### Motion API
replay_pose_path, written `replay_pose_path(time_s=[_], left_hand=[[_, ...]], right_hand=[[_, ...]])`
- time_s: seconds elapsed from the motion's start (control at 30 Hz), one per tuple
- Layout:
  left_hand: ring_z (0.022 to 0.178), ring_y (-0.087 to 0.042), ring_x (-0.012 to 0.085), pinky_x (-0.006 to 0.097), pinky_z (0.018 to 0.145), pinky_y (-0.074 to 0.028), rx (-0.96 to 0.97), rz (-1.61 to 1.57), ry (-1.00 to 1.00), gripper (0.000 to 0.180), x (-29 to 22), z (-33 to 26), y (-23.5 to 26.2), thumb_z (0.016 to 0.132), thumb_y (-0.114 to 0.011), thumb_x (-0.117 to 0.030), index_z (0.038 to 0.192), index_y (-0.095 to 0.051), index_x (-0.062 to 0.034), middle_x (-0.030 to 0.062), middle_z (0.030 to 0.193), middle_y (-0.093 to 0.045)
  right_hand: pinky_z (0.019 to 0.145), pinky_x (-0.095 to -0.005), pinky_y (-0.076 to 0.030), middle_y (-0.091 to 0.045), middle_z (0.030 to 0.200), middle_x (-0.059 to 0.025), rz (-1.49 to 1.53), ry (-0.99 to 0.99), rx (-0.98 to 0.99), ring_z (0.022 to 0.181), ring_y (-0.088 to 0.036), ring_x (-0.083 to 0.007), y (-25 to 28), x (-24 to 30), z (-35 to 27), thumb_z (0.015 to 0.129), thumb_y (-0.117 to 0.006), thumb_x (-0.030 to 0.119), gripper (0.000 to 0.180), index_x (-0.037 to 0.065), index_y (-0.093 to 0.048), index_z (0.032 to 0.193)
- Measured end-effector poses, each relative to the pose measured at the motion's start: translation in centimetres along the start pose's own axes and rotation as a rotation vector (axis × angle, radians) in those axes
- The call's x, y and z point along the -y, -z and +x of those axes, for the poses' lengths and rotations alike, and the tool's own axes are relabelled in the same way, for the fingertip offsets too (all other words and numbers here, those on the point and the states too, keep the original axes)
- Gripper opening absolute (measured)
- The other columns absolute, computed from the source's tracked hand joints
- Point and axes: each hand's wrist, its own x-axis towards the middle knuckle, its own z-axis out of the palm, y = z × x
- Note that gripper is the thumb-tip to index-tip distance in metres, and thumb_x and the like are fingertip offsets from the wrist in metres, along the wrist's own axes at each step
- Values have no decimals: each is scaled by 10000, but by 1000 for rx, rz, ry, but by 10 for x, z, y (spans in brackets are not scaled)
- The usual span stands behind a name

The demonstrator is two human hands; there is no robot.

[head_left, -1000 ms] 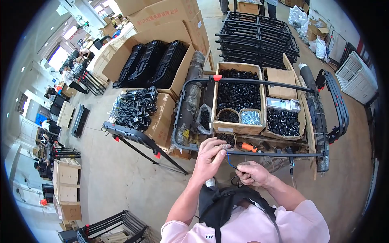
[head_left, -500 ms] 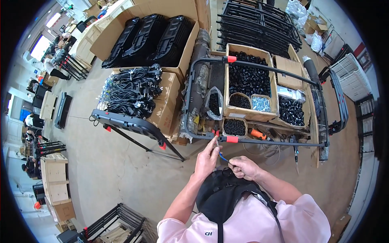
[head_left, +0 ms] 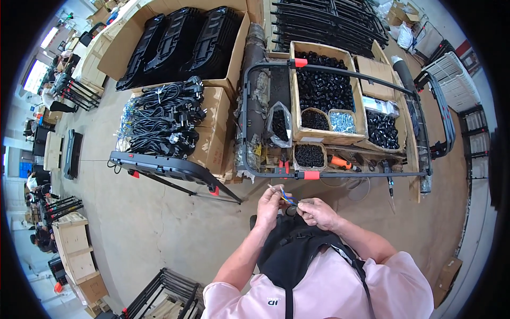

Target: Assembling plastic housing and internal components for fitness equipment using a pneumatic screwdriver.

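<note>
Thin blue and yellow wires (head_left: 287, 198) stretch between my two hands, just in front of the bench. My left hand (head_left: 270, 206) is closed in a pinch on their free ends. My right hand (head_left: 317, 213) is closed around the other end, where a dark cable seems to begin; its fingers cover most of it. Just beyond my hands runs the near bar of a black metal frame (head_left: 361, 175) with red pieces on it. Red-handled pliers (head_left: 283, 165) lie behind this bar.
Beyond the frame stand a wooden box of black parts (head_left: 325, 87), a small box of black screws (head_left: 310, 156) and an orange tool (head_left: 343, 162). To the left, bundled black power cables (head_left: 162, 119) lie on a carton, with a black panel on legs (head_left: 164, 164) before them.
My left hand has drawn back toward me, away from the frame's near bar. The blue and yellow wires now show spread apart. My right hand has shifted slightly toward the bench.
</note>
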Motion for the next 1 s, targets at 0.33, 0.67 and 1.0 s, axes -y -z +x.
replay_pose_path(time_s=[0.33, 0.67, 1.0], left_hand=[[1503, -437, 277, 401, 1255, -324, 188, 832, -574, 593, 3, 8, 14, 923, -499, 78, 1469, -615, -120, 181, 1617, -484], [1334, -574, 254, 412, 1151, -444, 351, 270, -180, 394, 1, 9, 28, 1051, -441, -66, 1426, -556, -44, 149, 1413, -586], [1032, -644, 167, 329, 926, -510, 2, 482, -308, 350, 4, 24, 42, 1132, -524, -283, 1177, -699, 17, 77, 1070, -732]], right_hand=[[441, -193, -223, -373, 652, 119, 10, 5, -64, 506, -289, 9, 4, -9, 12, 1110, -554, 289, 314, 84, -579, 873], [452, -220, -232, -362, 640, 114, 101, -126, -40, 497, -299, -16, 10, -32, 29, 1118, -534, 298, 319, 106, -564, 865], [466, -232, -229, -368, 643, 112, 132, -150, -55, 495, -314, -26, 1, -39, 52, 1107, -540, 293, 308, 108, -570, 862]])
